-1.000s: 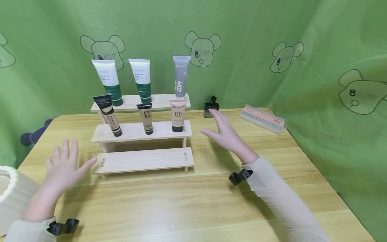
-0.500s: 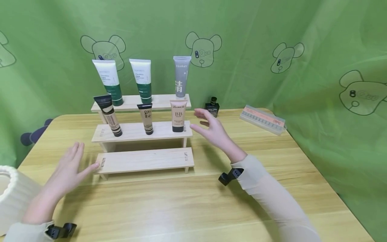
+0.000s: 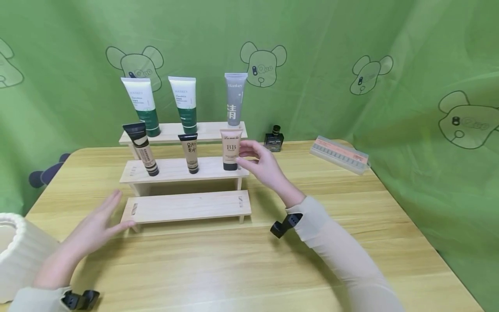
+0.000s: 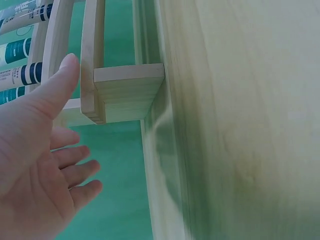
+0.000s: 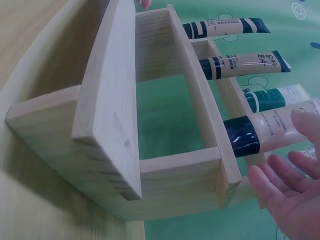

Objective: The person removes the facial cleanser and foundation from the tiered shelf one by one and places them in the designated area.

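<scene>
A pink BB cream tube point(image 3: 231, 147) stands cap down at the right end of the wooden rack's middle step point(image 3: 169, 169). My right hand point(image 3: 262, 166) is at its right side, thumb and fingers parted around its edge; in the right wrist view the thumb overlaps the tube point(image 5: 272, 129). Left of it on that step stand a small beige tube point(image 3: 191, 154) and a taller beige-and-black tube point(image 3: 142, 149). My left hand point(image 3: 95, 227) holds nothing, its thumb near the left end of the bottom step point(image 3: 187, 207). In the left wrist view its fingers are spread loosely.
On the top step point(image 3: 210, 129) stand two white-and-green tubes point(image 3: 185, 104) and a grey-blue tube point(image 3: 235, 97). A black perfume bottle point(image 3: 274, 139) and a clear case with a pink label point(image 3: 340, 154) lie to the right. At left is a white ribbed container point(image 3: 23, 255).
My right hand has moved left from before the perfume bottle to the BB cream tube, its fingers bending slightly. My left hand has shifted a little right and its fingers have drawn together.
</scene>
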The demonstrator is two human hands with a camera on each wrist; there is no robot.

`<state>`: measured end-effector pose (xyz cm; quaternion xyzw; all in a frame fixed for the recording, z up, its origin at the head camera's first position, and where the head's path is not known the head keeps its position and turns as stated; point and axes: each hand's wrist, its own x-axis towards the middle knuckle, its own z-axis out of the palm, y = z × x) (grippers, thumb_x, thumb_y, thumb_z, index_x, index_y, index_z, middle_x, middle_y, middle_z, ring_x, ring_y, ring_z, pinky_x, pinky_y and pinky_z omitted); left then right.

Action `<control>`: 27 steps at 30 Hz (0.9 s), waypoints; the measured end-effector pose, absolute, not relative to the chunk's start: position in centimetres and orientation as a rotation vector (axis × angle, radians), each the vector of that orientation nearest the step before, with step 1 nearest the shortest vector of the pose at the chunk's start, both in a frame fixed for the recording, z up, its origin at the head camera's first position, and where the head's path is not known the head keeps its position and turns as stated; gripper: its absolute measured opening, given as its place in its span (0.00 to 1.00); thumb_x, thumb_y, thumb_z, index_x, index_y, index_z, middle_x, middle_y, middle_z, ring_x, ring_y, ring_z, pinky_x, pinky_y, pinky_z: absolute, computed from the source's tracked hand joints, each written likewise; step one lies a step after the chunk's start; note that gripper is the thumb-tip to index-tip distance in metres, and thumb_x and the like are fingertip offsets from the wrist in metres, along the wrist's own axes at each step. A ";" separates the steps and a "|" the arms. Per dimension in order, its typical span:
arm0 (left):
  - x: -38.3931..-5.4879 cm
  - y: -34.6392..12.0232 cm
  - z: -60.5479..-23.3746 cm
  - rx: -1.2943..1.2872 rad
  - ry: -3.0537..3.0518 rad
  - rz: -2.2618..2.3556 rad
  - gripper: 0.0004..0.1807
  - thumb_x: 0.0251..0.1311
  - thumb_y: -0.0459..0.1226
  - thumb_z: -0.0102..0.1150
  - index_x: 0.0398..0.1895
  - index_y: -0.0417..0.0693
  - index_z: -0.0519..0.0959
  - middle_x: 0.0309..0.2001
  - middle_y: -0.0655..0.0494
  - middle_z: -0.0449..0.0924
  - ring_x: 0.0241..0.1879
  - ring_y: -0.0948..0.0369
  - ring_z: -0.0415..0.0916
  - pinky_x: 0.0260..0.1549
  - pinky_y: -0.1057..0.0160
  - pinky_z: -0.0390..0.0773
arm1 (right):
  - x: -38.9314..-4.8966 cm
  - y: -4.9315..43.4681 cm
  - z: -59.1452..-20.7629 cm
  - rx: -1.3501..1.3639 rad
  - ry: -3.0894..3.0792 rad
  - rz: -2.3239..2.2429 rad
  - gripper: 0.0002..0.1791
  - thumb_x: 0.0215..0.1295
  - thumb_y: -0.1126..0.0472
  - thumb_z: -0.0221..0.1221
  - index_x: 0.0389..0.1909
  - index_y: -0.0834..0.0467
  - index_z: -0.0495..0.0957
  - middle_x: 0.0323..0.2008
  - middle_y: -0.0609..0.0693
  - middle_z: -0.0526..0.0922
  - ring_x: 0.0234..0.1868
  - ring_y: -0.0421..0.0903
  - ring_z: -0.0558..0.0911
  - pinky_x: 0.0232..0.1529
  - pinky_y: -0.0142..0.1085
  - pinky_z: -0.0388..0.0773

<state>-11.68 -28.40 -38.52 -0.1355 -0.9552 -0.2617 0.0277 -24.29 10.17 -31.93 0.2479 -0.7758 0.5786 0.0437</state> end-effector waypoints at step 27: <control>-11.5 -27.5 -38.2 -0.497 -2.949 -0.705 0.36 0.58 0.46 0.59 0.61 0.28 0.63 0.63 0.32 0.57 0.57 0.33 0.58 0.52 0.35 0.59 | -24.5 9.5 -31.8 0.631 -2.415 1.730 0.14 0.58 0.69 0.61 0.44 0.70 0.74 0.39 0.61 0.79 0.40 0.52 0.78 0.45 0.36 0.76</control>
